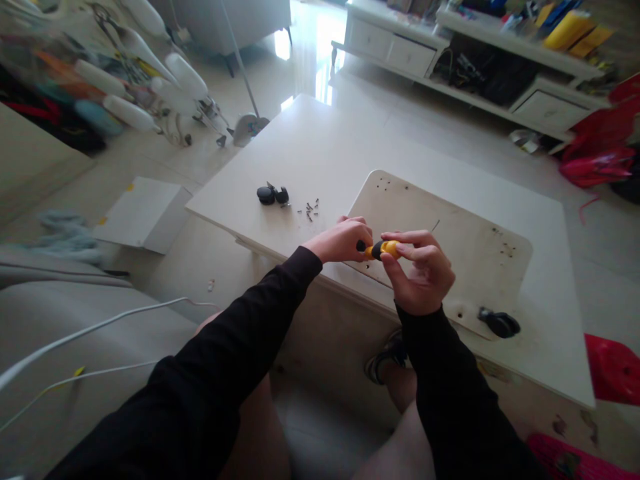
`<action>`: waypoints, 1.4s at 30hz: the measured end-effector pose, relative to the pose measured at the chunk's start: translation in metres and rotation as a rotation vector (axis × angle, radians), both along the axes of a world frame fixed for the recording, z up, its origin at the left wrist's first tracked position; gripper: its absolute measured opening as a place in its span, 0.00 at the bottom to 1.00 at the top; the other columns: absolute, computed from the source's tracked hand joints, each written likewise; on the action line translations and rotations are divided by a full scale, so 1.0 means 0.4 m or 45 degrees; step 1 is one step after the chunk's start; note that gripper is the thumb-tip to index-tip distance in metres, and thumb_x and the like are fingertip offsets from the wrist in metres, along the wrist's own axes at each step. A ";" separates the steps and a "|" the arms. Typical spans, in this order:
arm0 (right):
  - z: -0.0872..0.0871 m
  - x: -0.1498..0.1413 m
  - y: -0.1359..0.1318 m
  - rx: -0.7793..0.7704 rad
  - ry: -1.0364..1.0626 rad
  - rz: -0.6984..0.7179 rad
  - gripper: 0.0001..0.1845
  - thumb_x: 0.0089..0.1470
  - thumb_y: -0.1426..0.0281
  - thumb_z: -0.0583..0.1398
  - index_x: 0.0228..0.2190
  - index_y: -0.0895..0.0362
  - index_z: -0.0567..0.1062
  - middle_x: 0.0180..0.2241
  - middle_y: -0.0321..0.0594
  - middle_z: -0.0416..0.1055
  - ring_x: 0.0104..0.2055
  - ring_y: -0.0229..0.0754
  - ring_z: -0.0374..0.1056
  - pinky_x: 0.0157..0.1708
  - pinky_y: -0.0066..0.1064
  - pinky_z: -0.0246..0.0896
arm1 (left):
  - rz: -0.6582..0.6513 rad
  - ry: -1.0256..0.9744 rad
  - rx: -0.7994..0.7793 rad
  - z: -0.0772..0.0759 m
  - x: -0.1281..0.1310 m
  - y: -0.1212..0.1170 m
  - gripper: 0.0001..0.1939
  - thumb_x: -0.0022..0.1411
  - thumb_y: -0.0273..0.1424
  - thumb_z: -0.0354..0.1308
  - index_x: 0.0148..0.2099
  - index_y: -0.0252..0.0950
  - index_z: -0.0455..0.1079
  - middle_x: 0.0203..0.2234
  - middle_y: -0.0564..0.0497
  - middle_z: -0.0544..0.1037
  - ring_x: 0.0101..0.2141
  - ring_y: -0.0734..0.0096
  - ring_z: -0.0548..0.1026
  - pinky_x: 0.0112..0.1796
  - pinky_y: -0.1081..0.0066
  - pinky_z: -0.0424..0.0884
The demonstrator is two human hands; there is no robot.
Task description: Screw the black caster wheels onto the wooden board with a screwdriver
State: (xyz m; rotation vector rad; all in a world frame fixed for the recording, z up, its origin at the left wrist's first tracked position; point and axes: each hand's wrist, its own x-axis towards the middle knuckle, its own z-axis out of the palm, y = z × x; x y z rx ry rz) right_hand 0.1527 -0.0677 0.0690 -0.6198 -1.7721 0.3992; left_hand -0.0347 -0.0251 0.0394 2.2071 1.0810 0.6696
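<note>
A yellow and black screwdriver (389,250) lies sideways between my two hands, above the near edge of a pale board (470,260). My right hand (423,270) pinches its yellow part between thumb and fingers. Curled around the other end is my left hand (350,241), which hides part of it. Just past my right fingers shows a thin dark rod (436,225); I cannot tell whether it belongs to the screwdriver. A black caster (501,325) rests at the board's near right corner. Small holes show near the board's corners.
The board lies on a white table (320,147). Black casters (273,194) and several loose screws (310,208) sit to the left of my hands. A white box (145,212) is on the floor at left, a red stool (613,369) at right. A white cabinet (415,57) stands behind.
</note>
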 end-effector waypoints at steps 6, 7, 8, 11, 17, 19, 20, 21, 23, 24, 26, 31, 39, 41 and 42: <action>-0.014 0.001 0.019 0.041 0.075 -0.155 0.13 0.54 0.67 0.74 0.36 0.49 0.75 0.37 0.35 0.76 0.39 0.45 0.78 0.40 0.46 0.80 | 0.046 -0.098 -0.037 0.003 0.001 0.000 0.07 0.59 0.29 0.73 0.28 0.36 0.82 0.31 0.48 0.81 0.32 0.70 0.77 0.38 0.69 0.69; -0.017 0.002 0.019 0.018 0.083 -0.127 0.12 0.56 0.66 0.73 0.37 0.49 0.76 0.39 0.36 0.78 0.41 0.46 0.79 0.41 0.46 0.80 | 0.049 -0.104 -0.047 0.003 0.000 0.001 0.06 0.59 0.29 0.72 0.29 0.36 0.83 0.31 0.48 0.81 0.31 0.71 0.76 0.37 0.70 0.69; -0.018 0.004 0.017 -0.012 0.090 -0.083 0.10 0.59 0.67 0.71 0.39 0.49 0.76 0.42 0.38 0.79 0.44 0.47 0.80 0.43 0.47 0.80 | 0.048 -0.109 -0.056 0.002 0.000 0.002 0.04 0.58 0.28 0.72 0.30 0.36 0.84 0.31 0.48 0.82 0.30 0.73 0.76 0.36 0.71 0.69; -0.013 0.007 0.007 -0.117 0.105 0.048 0.10 0.64 0.69 0.65 0.47 0.49 0.76 0.50 0.43 0.81 0.52 0.51 0.81 0.48 0.50 0.80 | 0.035 -0.118 -0.077 0.001 -0.004 0.006 0.02 0.58 0.27 0.72 0.32 0.36 0.85 0.30 0.49 0.82 0.29 0.74 0.75 0.34 0.71 0.67; 0.009 0.010 0.005 -0.010 -0.002 -0.175 0.11 0.56 0.69 0.73 0.40 0.47 0.82 0.36 0.35 0.76 0.39 0.43 0.77 0.36 0.40 0.77 | -0.008 -0.096 -0.030 0.003 -0.004 0.002 0.04 0.61 0.32 0.72 0.34 0.36 0.85 0.29 0.50 0.81 0.31 0.71 0.76 0.36 0.70 0.68; 0.009 0.009 0.009 0.036 0.021 -0.246 0.11 0.53 0.67 0.75 0.38 0.47 0.81 0.34 0.33 0.73 0.35 0.41 0.73 0.33 0.38 0.75 | 0.006 -0.095 -0.011 0.005 0.001 -0.001 0.05 0.60 0.32 0.73 0.33 0.36 0.84 0.29 0.49 0.81 0.32 0.70 0.77 0.38 0.70 0.68; 0.007 0.009 0.010 0.039 0.029 -0.251 0.12 0.53 0.66 0.76 0.38 0.48 0.81 0.34 0.33 0.73 0.35 0.41 0.73 0.33 0.39 0.75 | 0.014 -0.093 -0.011 0.006 0.004 -0.001 0.05 0.60 0.31 0.73 0.33 0.36 0.83 0.29 0.49 0.81 0.32 0.71 0.77 0.38 0.70 0.68; 0.005 0.008 0.010 0.032 0.038 -0.238 0.11 0.54 0.65 0.75 0.38 0.48 0.81 0.35 0.34 0.73 0.36 0.42 0.73 0.34 0.40 0.75 | 0.021 -0.090 -0.015 0.006 0.007 -0.002 0.05 0.60 0.31 0.72 0.32 0.36 0.83 0.29 0.50 0.81 0.31 0.72 0.76 0.37 0.70 0.68; 0.000 0.006 0.007 -0.002 0.063 -0.164 0.07 0.59 0.65 0.70 0.41 0.48 0.81 0.39 0.38 0.75 0.42 0.45 0.76 0.39 0.44 0.78 | 0.022 -0.089 -0.020 0.007 0.010 -0.001 0.05 0.61 0.29 0.70 0.31 0.36 0.83 0.28 0.50 0.81 0.28 0.74 0.75 0.35 0.71 0.67; -0.002 0.005 0.006 -0.026 0.075 -0.115 0.06 0.62 0.65 0.68 0.42 0.48 0.81 0.42 0.40 0.77 0.46 0.48 0.78 0.42 0.46 0.79 | 0.018 -0.093 -0.020 0.007 0.010 -0.001 0.05 0.61 0.28 0.69 0.31 0.36 0.83 0.28 0.50 0.81 0.28 0.75 0.75 0.35 0.72 0.66; -0.007 0.003 0.004 -0.071 0.087 -0.025 0.08 0.65 0.68 0.64 0.46 0.48 0.80 0.48 0.43 0.79 0.51 0.50 0.80 0.45 0.49 0.81 | 0.005 -0.107 -0.020 0.006 0.008 0.000 0.05 0.61 0.27 0.68 0.32 0.35 0.83 0.27 0.51 0.81 0.27 0.75 0.74 0.33 0.73 0.65; -0.010 0.004 0.016 -0.011 0.103 -0.057 0.12 0.55 0.70 0.74 0.40 0.48 0.80 0.39 0.36 0.78 0.41 0.45 0.79 0.39 0.42 0.78 | -0.019 -0.132 -0.040 0.006 0.000 -0.001 0.04 0.61 0.29 0.68 0.35 0.36 0.84 0.28 0.51 0.81 0.28 0.75 0.74 0.33 0.73 0.65; -0.018 0.003 0.002 -0.005 0.071 -0.054 0.12 0.61 0.65 0.69 0.47 0.47 0.79 0.46 0.42 0.80 0.48 0.50 0.80 0.44 0.49 0.81 | 0.015 -0.192 -0.088 0.002 0.010 -0.006 0.05 0.58 0.25 0.67 0.36 0.33 0.84 0.25 0.53 0.80 0.27 0.77 0.73 0.32 0.75 0.65; -0.021 0.005 -0.001 -0.012 0.063 -0.020 0.14 0.62 0.68 0.67 0.50 0.47 0.79 0.50 0.44 0.82 0.49 0.51 0.82 0.45 0.50 0.82 | 0.016 -0.209 -0.110 0.003 0.009 -0.007 0.04 0.57 0.24 0.67 0.35 0.33 0.84 0.24 0.54 0.79 0.26 0.78 0.73 0.32 0.75 0.65; -0.022 0.006 -0.001 0.000 0.051 -0.022 0.15 0.62 0.69 0.68 0.50 0.47 0.80 0.49 0.43 0.83 0.48 0.50 0.83 0.44 0.49 0.83 | 0.013 -0.219 -0.125 0.004 0.008 -0.007 0.04 0.57 0.24 0.67 0.35 0.33 0.84 0.23 0.54 0.79 0.26 0.78 0.73 0.32 0.76 0.65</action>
